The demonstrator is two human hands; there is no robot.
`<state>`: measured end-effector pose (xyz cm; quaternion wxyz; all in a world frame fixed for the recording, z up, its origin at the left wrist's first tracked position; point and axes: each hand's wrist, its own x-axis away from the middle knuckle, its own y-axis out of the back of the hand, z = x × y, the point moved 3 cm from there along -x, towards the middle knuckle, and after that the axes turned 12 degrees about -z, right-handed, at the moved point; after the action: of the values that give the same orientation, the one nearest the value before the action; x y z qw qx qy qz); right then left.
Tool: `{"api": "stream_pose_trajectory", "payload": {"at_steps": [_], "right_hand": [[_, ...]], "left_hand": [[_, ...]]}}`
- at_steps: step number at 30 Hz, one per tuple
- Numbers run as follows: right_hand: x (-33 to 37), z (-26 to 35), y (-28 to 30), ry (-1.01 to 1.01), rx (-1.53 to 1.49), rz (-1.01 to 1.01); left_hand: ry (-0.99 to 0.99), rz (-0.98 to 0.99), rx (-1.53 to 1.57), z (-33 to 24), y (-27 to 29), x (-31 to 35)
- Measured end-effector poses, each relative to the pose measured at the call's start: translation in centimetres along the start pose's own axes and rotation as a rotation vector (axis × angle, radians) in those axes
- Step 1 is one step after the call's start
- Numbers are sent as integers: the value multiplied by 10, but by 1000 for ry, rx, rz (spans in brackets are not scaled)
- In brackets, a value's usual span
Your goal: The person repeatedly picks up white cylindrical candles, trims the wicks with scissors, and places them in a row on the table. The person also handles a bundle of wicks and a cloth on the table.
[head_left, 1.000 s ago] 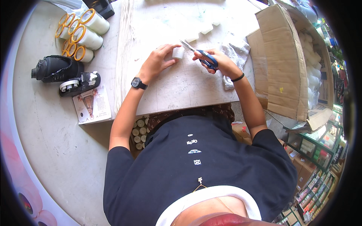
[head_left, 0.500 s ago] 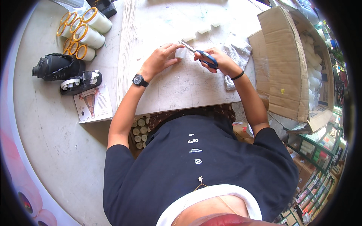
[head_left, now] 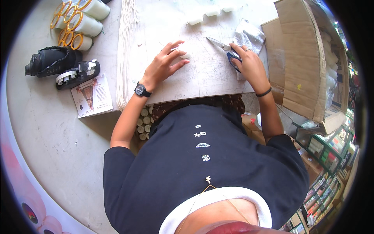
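Note:
My left hand [head_left: 165,64] is over the pale work board, its thumb and fingers curled around a small white candle [head_left: 184,55]. The fingers partly cover the candle. To the right, my right hand [head_left: 249,62] grips the blue handles of a pair of scissors [head_left: 223,46]. The blades are slightly parted and point away to the upper left, apart from the candle. Beyond the scissors, several more small white candles [head_left: 212,13] lie in a slanting row. A grey-white cloth [head_left: 249,36] lies just past my right hand.
Long white cords [head_left: 124,50] run along the board's left side. Farther left are gold-rimmed white jars [head_left: 83,24], a black bottle [head_left: 54,62], a black-and-white device [head_left: 78,76] and a printed card [head_left: 92,97]. An open cardboard box [head_left: 300,58] of white pieces stands at the right.
My right hand has drawn the scissors right, away from the candle in my left hand. The left hand has moved slightly, its fingers more curled. The whole view has shifted a little.

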<state>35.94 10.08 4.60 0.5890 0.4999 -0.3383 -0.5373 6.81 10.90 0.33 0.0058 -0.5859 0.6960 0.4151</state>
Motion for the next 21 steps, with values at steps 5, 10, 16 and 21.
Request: {"api": "stream_pose_trajectory", "payload": {"at_steps": [5, 10, 16, 21], "right_hand": [[6, 24, 11, -6, 125, -134], [-30, 61, -3, 24, -467, -107], [-58, 88, -59, -192, -921, 343], [-48, 86, -69, -348, -1115, 386]], "left_hand": [[252, -46, 218, 3, 3, 0], [558, -48, 394, -2, 7, -11], [803, 169, 311, 2, 17, -23], [862, 154, 495, 21, 10, -8]]}}
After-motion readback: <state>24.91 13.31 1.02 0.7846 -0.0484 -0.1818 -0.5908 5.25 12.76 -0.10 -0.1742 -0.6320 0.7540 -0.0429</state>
